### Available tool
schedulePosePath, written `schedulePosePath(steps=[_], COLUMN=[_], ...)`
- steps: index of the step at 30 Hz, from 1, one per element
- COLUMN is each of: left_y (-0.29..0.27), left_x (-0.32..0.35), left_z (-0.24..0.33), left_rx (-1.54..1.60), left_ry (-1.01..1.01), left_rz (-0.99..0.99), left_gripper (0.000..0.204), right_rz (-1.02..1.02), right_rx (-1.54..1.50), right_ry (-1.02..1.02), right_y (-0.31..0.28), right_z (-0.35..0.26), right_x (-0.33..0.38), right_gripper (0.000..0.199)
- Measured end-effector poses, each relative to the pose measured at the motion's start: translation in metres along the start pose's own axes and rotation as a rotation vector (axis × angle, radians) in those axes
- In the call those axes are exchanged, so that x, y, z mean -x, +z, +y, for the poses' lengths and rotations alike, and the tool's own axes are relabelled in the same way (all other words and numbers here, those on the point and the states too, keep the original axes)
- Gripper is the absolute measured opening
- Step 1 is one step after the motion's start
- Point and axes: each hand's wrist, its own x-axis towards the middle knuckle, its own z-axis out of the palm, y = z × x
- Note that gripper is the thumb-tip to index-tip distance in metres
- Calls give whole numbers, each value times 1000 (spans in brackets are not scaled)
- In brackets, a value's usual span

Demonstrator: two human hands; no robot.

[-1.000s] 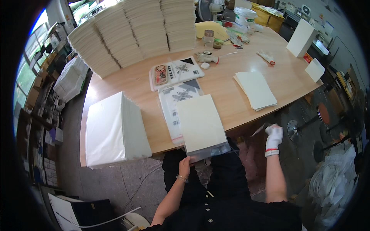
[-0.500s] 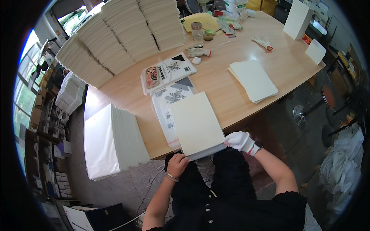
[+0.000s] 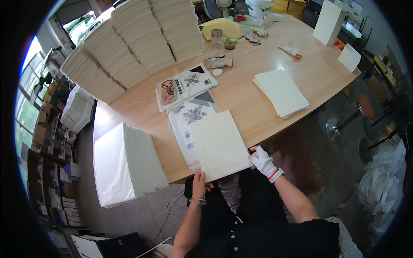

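A stack of cream paper lies at the table's near edge, partly over a printed plastic sleeve, and its near end juts out above my lap. My bare left hand, a bracelet on its wrist, grips the stack's near left corner with thumb on top and the other fingers partly hidden. My right hand, in a white glove with bare fingertips showing, closes on the right edge by the near corner. Above the sleeve sits another printed pack with a patterned tin on it.
Tall paper stacks rise at the far left, and a white-topped stack stands at the near left. A smaller paper pile lies to the right. Farther back are a glass bottle, loose gloves and a white box.
The cream stack's near end has come toward me, and its thick front side no longer shows. My left hand has turned upright at the corner; my right hand has shifted its hold on the edge.
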Motion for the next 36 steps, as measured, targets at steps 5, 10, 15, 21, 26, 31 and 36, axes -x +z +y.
schedulePosePath(steps=[5,10,15,21,26,31,36], left_y=[-9,-68,-173,-310,-304,-204,-130], left_x=[27,104,152,126,102,152,134], left_z=[47,140,207,172,151,167,126], left_rx=[-429,-861,-481,-634,-701,-658,-612], left_ry=[365,609,778,549,848,1228,1244], left_rz=[-75,115,457,708,939,1208,548], left_gripper=[31,34,35,43,44,35,11], right_rz=[-156,-231,-511,-743,-716,220,601], right_rx=[9,-202,-319,-171,-780,-693,-822], right_ry=[-136,-316,-529,-510,-186,-56,67], right_y=[20,89,188,268,202,32,-120], right_z=[2,-85,-204,-215,-162,-45,7], right_x=[23,32,29,13,3,-56,-87], right_gripper=[34,30,29,26,28,14,9])
